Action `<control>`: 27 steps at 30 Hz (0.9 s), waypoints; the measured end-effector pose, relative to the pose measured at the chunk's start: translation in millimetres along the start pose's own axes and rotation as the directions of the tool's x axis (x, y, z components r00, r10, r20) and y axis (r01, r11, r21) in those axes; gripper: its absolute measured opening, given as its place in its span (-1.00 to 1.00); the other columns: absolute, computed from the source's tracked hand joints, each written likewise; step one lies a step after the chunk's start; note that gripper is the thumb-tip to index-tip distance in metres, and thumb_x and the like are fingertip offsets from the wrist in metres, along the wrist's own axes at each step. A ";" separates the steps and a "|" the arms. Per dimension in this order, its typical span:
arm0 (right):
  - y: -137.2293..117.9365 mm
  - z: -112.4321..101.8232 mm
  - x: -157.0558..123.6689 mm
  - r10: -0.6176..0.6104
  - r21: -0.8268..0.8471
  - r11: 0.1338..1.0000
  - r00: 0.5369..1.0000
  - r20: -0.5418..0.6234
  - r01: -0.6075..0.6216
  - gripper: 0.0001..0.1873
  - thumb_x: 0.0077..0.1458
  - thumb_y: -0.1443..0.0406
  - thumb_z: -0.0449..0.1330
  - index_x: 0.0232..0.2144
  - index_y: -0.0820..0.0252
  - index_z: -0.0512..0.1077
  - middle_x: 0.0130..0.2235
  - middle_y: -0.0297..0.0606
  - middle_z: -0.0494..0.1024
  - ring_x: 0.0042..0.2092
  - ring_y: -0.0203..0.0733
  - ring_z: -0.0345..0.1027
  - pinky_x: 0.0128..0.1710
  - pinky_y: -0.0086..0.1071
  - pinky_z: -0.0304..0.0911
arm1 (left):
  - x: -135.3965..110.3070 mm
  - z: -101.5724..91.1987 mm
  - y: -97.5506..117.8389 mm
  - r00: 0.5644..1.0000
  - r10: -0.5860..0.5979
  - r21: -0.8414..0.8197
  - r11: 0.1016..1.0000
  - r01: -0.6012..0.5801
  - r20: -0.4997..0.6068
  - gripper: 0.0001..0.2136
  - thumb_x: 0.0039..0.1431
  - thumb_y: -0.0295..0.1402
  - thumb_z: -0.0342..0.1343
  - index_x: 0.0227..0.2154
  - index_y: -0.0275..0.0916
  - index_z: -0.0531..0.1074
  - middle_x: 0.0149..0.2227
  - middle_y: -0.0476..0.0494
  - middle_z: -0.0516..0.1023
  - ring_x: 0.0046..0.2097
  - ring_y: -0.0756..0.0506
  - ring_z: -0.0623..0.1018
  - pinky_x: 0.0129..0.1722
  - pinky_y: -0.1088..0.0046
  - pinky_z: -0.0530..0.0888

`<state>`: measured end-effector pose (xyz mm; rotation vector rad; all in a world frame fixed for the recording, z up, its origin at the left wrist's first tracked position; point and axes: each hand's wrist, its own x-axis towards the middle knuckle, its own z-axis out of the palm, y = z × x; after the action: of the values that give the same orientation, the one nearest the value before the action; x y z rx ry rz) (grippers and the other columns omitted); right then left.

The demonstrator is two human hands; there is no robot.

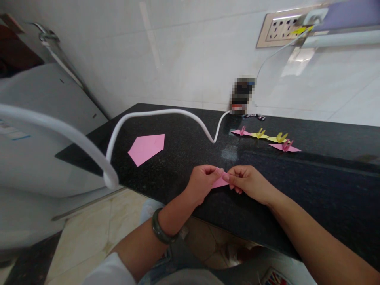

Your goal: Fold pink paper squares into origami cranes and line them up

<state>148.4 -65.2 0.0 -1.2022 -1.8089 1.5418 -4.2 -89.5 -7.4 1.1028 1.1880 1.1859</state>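
Observation:
Both my hands meet over the near edge of a black stone counter (311, 186). My left hand (202, 183) and my right hand (247, 182) pinch a small folded piece of pink paper (220, 182) between their fingertips. Most of this paper is hidden by my fingers. A dark green bangle (162, 232) circles my left wrist. To the left on the counter lies a flat pink paper folded to a pointed shape (146, 148).
A row of folded paper cranes, pink (242, 132) and yellow (277, 138), lies at the back right. A white cable (166, 113) loops across the counter to a wall socket plate (280, 29). A white appliance (44, 130) stands left of the counter.

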 end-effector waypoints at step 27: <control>-2.1 1.7 3.7 -0.181 -0.134 0.978 0.969 -0.169 0.160 -0.85 -0.09 0.25 0.06 -0.53 0.21 0.37 -0.54 -0.35 0.37 -0.52 -0.36 0.15 -0.53 -0.49 0.07 | -2.4 0.1 -3.3 0.997 0.012 0.079 0.997 -0.018 0.078 -0.80 -0.13 -0.26 0.09 -0.55 -0.34 0.43 -0.56 -0.05 0.40 -0.54 0.07 0.30 -0.54 0.56 0.21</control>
<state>144.5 -62.9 0.9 -1.1654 -1.8519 1.2041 -3.9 -92.2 -10.5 1.2088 1.1773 1.1053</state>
